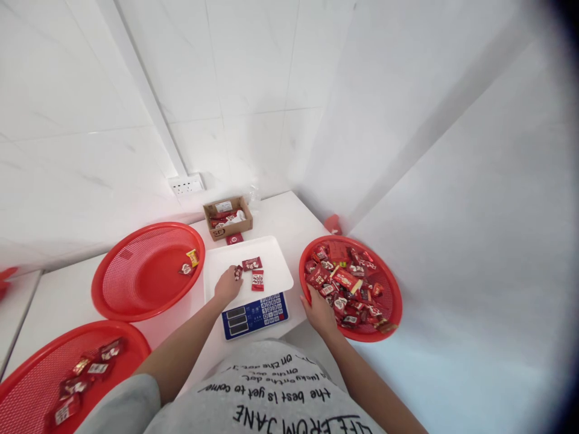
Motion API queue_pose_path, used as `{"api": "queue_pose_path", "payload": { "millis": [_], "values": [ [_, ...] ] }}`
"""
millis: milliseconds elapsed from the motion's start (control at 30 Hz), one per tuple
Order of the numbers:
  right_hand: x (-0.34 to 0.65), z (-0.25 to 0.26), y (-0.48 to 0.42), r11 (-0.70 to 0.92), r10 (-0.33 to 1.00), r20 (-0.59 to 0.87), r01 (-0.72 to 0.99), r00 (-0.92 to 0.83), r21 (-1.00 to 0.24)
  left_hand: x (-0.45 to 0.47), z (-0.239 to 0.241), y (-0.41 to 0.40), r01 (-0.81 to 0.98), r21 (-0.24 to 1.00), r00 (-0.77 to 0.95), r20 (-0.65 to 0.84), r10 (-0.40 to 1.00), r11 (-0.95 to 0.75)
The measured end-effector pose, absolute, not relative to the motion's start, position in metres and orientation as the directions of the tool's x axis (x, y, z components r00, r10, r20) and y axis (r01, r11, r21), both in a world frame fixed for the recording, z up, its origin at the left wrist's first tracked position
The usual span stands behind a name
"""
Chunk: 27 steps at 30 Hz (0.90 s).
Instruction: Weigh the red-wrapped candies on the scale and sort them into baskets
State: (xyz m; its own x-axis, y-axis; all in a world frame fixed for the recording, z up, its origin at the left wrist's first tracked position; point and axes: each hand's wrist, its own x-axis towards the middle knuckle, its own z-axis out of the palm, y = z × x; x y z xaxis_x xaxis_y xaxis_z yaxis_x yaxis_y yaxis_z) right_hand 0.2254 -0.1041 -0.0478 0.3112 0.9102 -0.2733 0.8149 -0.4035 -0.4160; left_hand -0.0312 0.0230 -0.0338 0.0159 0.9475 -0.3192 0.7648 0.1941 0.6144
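Note:
My left hand (pixel 227 286) is over the white tray (pixel 275 256) of a digital scale (pixel 254 315), its fingers closed on a small dark red snack packet (pixel 238 272). Two more wrapped packets lie flat on the tray: a dark red packet (pixel 252 263) and a brighter red packet (pixel 257 280) with white lettering. My right hand (pixel 320 310) grips the near left rim of a round red plastic basket (pixel 396 286), thumb outside and fingers inside. That basket is heaped with assorted red snack packets (pixel 346 278).
An open cardboard box (pixel 231 229) with packets stands behind the scale, a red packet (pixel 234 239) before it. At left, one red basket (pixel 147 265) contains a few packets; another basket (pixel 27 361) holds several. A wall socket (pixel 186 185) and white walls border the table.

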Motion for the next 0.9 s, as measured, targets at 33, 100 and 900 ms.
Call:
{"api": "queue_pose_path", "payload": {
  "millis": [33, 100, 900],
  "values": [
    [0.225, -0.048, -0.104, -0.405, 0.909, -0.275, 0.815, 0.313, -0.413, -0.035, -0.033, 0.022, 0.743, 0.636, 0.007, -0.320, 0.947, 0.210],
    [0.225, -0.048, -0.104, -0.407, 0.908, -0.277, 0.817, 0.314, -0.409, -0.044, -0.031, 0.020, 0.684, 0.683, -0.023, -0.329, 0.944, 0.255],
    [0.226, -0.051, -0.105, -0.396, 0.915, -0.254, 0.813, 0.312, -0.426, -0.122, 0.021, 0.045, -0.708, 0.622, -0.290, -0.687, 0.667, 0.333]
  ]
}}
